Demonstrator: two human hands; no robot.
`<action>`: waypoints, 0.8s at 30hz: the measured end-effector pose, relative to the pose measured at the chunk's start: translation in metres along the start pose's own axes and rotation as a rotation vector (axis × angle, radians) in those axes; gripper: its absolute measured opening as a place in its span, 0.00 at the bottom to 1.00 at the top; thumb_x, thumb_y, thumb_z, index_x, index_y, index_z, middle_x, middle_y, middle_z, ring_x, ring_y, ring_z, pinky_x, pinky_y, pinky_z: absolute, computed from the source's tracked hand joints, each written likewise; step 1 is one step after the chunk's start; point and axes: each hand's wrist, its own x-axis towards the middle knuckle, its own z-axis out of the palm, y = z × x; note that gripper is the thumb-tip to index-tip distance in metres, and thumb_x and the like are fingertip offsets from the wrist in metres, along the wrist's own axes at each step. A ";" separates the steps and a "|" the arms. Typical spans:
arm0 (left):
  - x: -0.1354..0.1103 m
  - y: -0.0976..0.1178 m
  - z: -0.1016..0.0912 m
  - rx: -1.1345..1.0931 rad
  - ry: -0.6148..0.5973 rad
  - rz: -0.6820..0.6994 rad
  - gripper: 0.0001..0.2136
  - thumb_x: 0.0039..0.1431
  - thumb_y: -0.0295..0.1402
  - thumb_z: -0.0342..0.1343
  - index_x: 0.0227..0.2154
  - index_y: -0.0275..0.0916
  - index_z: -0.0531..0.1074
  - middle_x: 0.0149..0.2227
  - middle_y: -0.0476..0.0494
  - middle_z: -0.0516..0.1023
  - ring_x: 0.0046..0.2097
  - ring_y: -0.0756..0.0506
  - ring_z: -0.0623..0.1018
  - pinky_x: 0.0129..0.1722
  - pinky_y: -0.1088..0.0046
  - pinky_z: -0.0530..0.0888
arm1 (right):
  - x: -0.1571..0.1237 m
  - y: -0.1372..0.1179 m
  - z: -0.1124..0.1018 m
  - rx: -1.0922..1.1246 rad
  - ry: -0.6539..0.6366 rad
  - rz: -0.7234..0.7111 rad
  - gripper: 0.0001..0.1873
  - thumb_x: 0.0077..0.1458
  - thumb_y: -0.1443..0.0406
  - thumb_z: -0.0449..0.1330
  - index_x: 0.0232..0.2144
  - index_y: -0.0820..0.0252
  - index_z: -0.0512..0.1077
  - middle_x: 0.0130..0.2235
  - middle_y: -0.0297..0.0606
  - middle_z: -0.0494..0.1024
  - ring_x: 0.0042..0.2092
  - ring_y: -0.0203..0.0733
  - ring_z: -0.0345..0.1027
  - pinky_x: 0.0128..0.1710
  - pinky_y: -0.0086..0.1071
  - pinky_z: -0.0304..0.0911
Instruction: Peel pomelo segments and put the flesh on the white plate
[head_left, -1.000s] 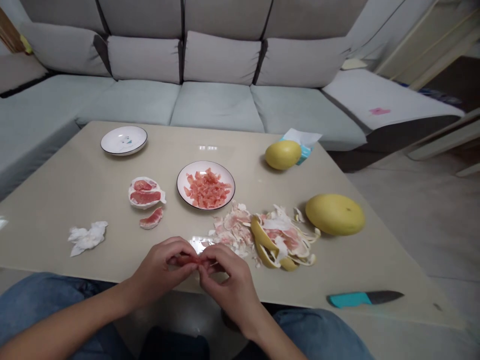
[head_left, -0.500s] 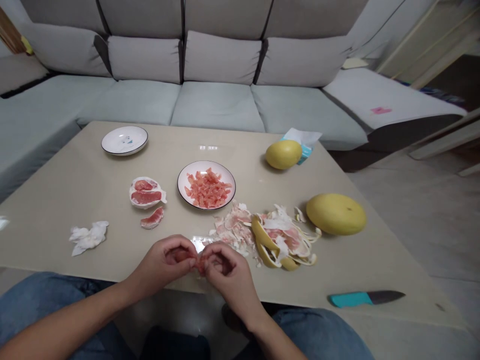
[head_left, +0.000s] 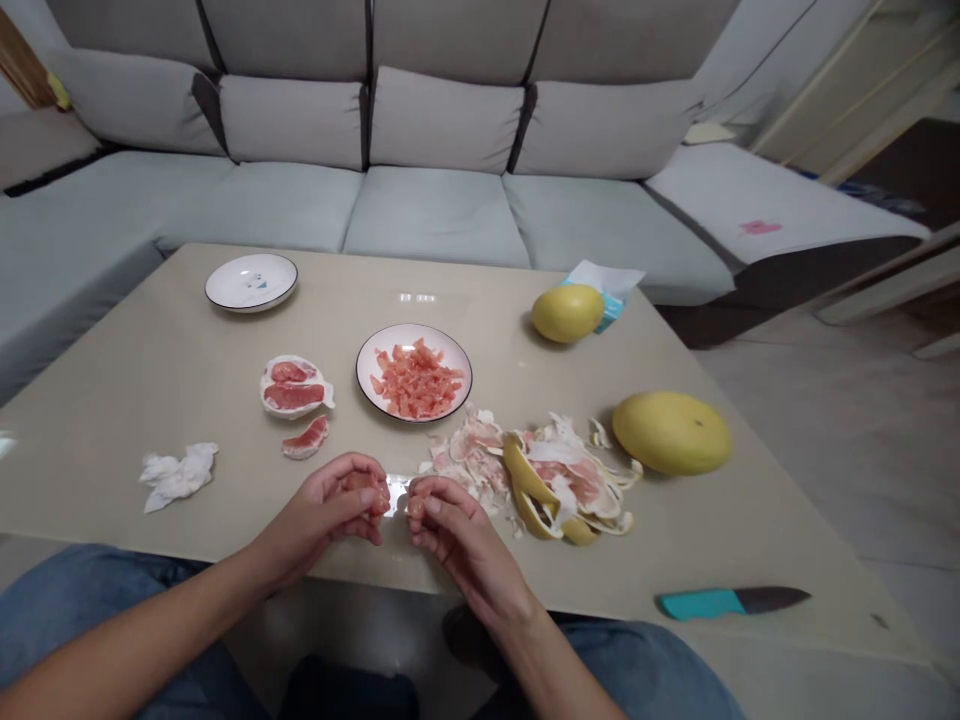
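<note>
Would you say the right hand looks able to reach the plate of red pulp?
Probably yes: the plate lies ahead of the right hand with nothing tall between them, only low peel scraps off to the right, though its fingers hold a piece of pulp.

Left hand (head_left: 321,512) holding red pulp (head_left: 380,497); right hand (head_left: 463,535) pinching small piece (head_left: 415,507).

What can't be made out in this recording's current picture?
All in the head view:
Fruit piece in the left hand: full shape, covered by that hand.
Tissue box: partly hidden behind a yellow fruit.
Far plate: printed design, too small to make out.
Sofa: full extent, cut off by the left edge.
</note>
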 end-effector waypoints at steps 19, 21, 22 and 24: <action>-0.002 -0.008 0.000 0.083 -0.092 -0.148 0.15 0.50 0.37 0.64 0.41 0.38 0.74 0.27 0.51 0.73 0.19 0.58 0.60 0.13 0.84 0.57 | -0.013 0.003 0.011 -0.957 -0.031 -0.794 0.12 0.54 0.74 0.59 0.38 0.54 0.71 0.33 0.34 0.74 0.34 0.37 0.69 0.33 0.30 0.66; -0.001 -0.008 0.000 0.087 -0.082 -0.150 0.15 0.50 0.36 0.65 0.41 0.38 0.74 0.29 0.50 0.73 0.20 0.57 0.61 0.13 0.84 0.58 | -0.013 0.000 0.011 -0.939 -0.044 -0.748 0.12 0.54 0.74 0.58 0.38 0.55 0.70 0.34 0.35 0.74 0.34 0.36 0.69 0.33 0.30 0.67; -0.001 -0.008 0.000 0.090 -0.075 -0.149 0.15 0.50 0.35 0.65 0.41 0.38 0.74 0.30 0.50 0.73 0.20 0.57 0.61 0.13 0.84 0.58 | -0.013 -0.002 0.010 -0.918 -0.043 -0.728 0.12 0.54 0.74 0.57 0.39 0.55 0.70 0.35 0.36 0.74 0.34 0.36 0.69 0.33 0.30 0.67; -0.001 -0.008 0.000 0.105 -0.065 -0.142 0.14 0.50 0.35 0.64 0.41 0.38 0.74 0.31 0.51 0.72 0.20 0.57 0.61 0.13 0.84 0.58 | -0.012 -0.005 0.009 -0.880 -0.020 -0.700 0.11 0.55 0.74 0.56 0.39 0.56 0.70 0.35 0.37 0.74 0.34 0.36 0.69 0.32 0.29 0.68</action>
